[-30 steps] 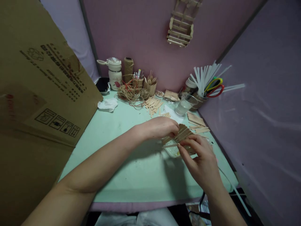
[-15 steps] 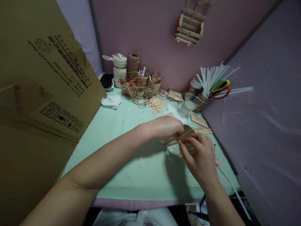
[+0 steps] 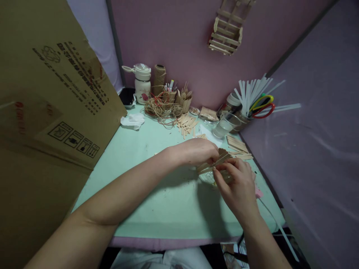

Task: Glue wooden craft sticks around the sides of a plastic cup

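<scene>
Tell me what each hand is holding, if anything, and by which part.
The right hand seems to pinch a stick by one end. The left hand is at the wooden panel; its fingertips are hidden, so its hold cannot be told.

The left hand (image 3: 204,152) and right hand (image 3: 239,183) hold flat brown sticks (image 3: 223,154). Past the grip are loose sticks (image 3: 186,124) and messy string (image 3: 158,111).

This looks like a small hobby-craft corner. The cloth-covered worktop (image 3: 126,149) carries tangled twine (image 3: 161,112) and loose craft sticks (image 3: 185,124), with scissors (image 3: 265,117) standing far right.
</scene>
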A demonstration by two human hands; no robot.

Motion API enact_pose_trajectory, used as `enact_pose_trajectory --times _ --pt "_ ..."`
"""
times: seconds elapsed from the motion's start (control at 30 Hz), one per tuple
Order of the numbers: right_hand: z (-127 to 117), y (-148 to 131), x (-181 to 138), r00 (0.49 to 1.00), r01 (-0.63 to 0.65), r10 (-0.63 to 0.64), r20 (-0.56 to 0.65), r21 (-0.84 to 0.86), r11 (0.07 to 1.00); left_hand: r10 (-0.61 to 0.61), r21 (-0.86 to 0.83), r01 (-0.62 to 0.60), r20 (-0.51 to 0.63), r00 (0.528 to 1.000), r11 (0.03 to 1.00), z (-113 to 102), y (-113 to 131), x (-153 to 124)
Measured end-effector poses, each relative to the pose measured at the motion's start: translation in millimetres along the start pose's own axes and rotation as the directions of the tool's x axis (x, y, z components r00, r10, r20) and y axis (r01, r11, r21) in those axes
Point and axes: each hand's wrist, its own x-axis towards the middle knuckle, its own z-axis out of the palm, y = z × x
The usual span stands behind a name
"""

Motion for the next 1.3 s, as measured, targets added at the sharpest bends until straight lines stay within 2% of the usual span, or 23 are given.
enact_pose_trajectory --times 0.63,0.97,1.3 --pt "2.0 1.8 0.5 1.000 -0.007 0.006 -0.018 -0.034 0.999 0.002 0.012 -0.002 0.007 1.000 1.000 0.9 -1.4 0.5" --pt "3.6 1.5 2.8 0.999 -0.031 0.029 -0.023 -0.059 0.998 0.020 0.004 -0.020 -0.038 0.999 1.000 5.9 -5.9 0.0" --pt "6.4 2.5 1.6 0.998 -0.033 0.029 -0.051 -0.085 0.996 -0.002 0.011 0.002 -0.018 1.000 1.000 4.8 -4.2 0.6"
